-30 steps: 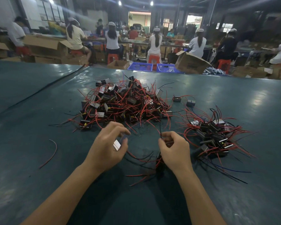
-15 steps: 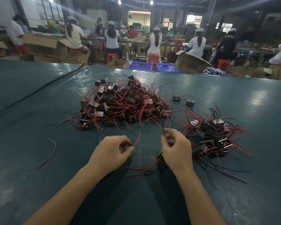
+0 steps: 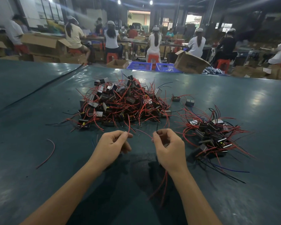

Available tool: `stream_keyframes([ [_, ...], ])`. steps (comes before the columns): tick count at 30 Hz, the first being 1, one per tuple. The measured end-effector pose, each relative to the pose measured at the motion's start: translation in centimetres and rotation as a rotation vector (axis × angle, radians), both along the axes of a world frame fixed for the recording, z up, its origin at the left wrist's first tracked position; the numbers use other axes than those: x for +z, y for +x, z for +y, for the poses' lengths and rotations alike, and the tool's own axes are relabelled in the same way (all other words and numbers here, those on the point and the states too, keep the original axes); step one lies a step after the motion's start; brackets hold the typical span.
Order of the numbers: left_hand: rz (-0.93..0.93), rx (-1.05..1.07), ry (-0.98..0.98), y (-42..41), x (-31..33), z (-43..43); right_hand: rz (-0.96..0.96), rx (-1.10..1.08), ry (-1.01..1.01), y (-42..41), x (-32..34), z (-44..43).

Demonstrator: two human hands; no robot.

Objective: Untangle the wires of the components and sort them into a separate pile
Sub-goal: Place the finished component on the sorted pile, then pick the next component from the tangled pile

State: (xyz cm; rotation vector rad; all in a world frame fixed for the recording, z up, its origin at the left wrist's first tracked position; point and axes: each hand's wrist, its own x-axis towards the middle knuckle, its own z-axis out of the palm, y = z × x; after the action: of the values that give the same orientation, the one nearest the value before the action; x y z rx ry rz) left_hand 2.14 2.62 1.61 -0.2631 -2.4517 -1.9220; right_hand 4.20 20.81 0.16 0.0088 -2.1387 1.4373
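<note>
A big tangled pile of small black components with red wires (image 3: 123, 103) lies in the middle of the green table. A smaller pile of the same components (image 3: 212, 133) sits to its right. My left hand (image 3: 111, 146) pinches the end of a red wire (image 3: 129, 125) that rises from its fingertips. My right hand (image 3: 168, 148) is curled round wires: a short black wire end sticks up from its fingers and red wires (image 3: 163, 184) hang below the wrist. Any component in either hand is hidden by the fingers.
A loose red wire (image 3: 49, 151) lies on the table at the left. Two single components (image 3: 176, 98) (image 3: 189, 102) sit between the piles. Beyond the table's far edge are blue crates (image 3: 139, 65), cardboard boxes (image 3: 189, 62) and seated people.
Both hands have lifted off the table and moved slightly apart. The wires that lay on the table between them now hang under my right wrist. The left hand's white component is hidden.
</note>
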Motion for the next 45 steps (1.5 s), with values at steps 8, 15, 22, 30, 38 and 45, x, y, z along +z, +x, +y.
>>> stream_keyframes([
  [8, 0.215, -0.036, -0.1, 0.6, -0.4, 0.2, -0.06, 0.138, -0.122, 0.1, 0.0, -0.8],
  [15, 0.455, 0.043, -0.244, 0.2, -0.9, 0.0, -0.06, 0.175, -0.146, 0.5, 0.3, -1.7],
  [22, 0.338, -0.043, -0.159, 1.1, -0.3, 0.6, -0.072, 0.256, -0.161, 0.9, 0.6, -2.6],
  [30, 0.247, -0.066, -0.077, 1.7, -0.3, 1.2, -0.062, 0.23, -0.164, 1.1, 0.4, -3.0],
  [38, 0.44, 0.167, -0.229, 1.1, -0.7, 0.7, -0.075, 0.183, -0.156, 0.8, 0.4, -2.6],
  [45, 0.502, -0.046, -0.304, 1.5, -0.7, 1.0, -0.089, 0.221, -0.078, 0.9, 0.4, -2.8],
])
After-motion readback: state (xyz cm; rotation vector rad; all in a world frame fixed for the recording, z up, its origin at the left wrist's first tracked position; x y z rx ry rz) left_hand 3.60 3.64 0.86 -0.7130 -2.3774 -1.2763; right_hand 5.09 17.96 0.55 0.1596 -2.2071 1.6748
